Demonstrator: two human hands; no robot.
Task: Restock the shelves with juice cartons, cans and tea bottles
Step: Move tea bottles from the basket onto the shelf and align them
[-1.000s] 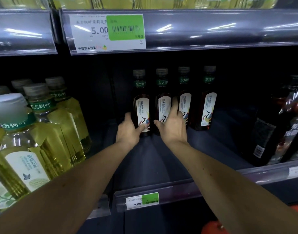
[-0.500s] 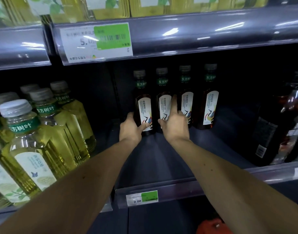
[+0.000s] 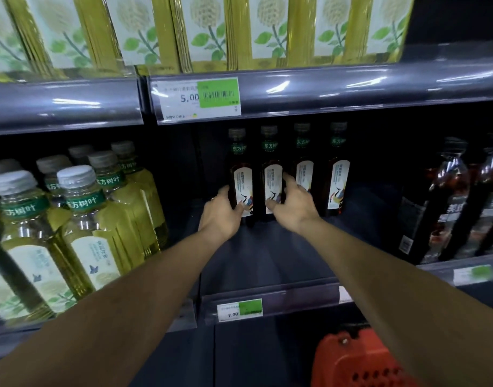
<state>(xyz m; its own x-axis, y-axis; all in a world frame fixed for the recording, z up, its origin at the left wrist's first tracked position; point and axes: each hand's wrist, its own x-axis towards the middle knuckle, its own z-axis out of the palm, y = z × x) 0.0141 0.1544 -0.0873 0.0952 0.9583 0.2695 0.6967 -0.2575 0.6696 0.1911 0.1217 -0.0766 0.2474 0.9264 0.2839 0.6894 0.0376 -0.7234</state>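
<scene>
Four dark tea bottles stand in a row at the back of the shelf (image 3: 267, 261), upright and touching or nearly touching one another. The left hand (image 3: 221, 216) grips the leftmost bottle (image 3: 239, 180) low on its body, thumb across the front of the label and the fingers curled round its far side. The right hand (image 3: 294, 206) holds the second bottle (image 3: 271, 182), thumb on the label's lower edge, with the forefinger stretched up between that bottle and the third bottle (image 3: 304, 169); the other fingers are hidden behind the bottles, so I cannot tell how they lie. The fourth bottle (image 3: 337, 174) stands untouched at the end of the row farthest from the leftmost bottle.

My reading is that the two held bottles are being set or squared up in the row.

The risks come from the crowding. The bottles are tall and narrow, and both grips sit low, so a sideways nudge could tip one into its neighbour and topple the row. The forefinger wedged beside the third bottle could drag or tilt it when the hand comes out. The pale green bottles (image 3: 80, 227) stand well to the side of the leftmost bottle, beyond a gap, yet close to the left forearm, which could brush them. An orange basket (image 3: 359, 361) sits below the shelf.
</scene>
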